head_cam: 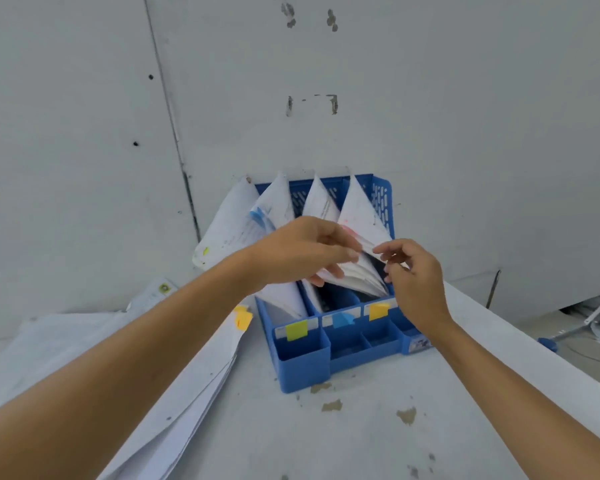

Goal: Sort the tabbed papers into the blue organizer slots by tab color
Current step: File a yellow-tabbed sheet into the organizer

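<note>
Organizer [302, 372]: on the table [361, 445], back against the wall [430, 98].
Filed papers [361, 213]: upright in the organizer's rear slots.
Loose paper stack [201, 386]: flat on the table, left of the organizer.
Small compartments [347, 344]: along the organizer's front.

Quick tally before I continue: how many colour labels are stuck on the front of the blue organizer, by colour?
Yellow label: 1
Blue label: 1
Orange label: 1
Total: 3
</note>
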